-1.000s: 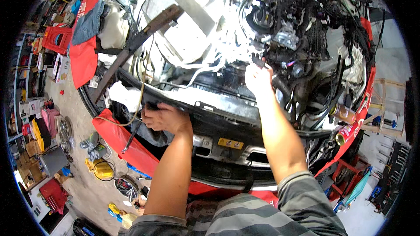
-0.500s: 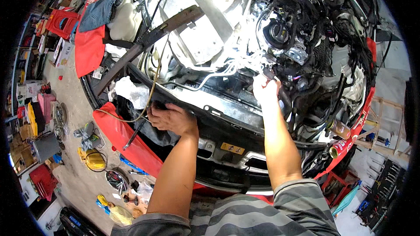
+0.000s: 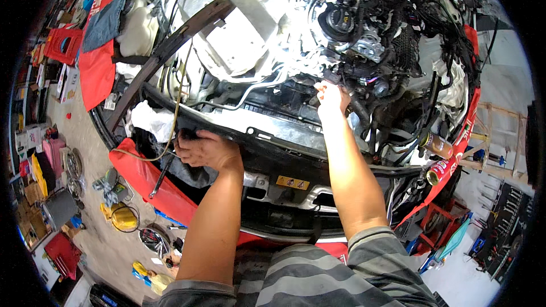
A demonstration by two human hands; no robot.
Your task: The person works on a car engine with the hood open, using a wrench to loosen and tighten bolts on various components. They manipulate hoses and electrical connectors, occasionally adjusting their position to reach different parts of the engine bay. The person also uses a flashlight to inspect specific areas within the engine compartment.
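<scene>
My right hand (image 3: pixel 333 100) reaches into the open engine bay, fingers curled and pinched together beside a dark hose (image 3: pixel 359 108). What its fingertips grip, if anything, is lost in glare and dark parts. Beyond it is a round black cap (image 3: pixel 339 18) on the engine. My left hand (image 3: pixel 207 150) rests at the black front crossmember (image 3: pixel 227 131), its fingers curled over a small dark object I cannot make out. Close to it a thin tan hose (image 3: pixel 181 94) loops down, and a dark rod (image 3: pixel 161 177) with a shiny end slants outward.
A dark metal bar (image 3: pixel 170 45) crosses the bay's left side. White crumpled material (image 3: pixel 152 120) lies near my left hand. Red covers (image 3: pixel 149 179) drape the car's edges, with two cans (image 3: pixel 437 145) at right. Tools and boxes lie on the floor (image 3: pixel 85 136).
The view has shifted, so the car appears farther left. My right hand's fingers have turned slightly at the same spot among the engine parts. My left hand keeps its place.
</scene>
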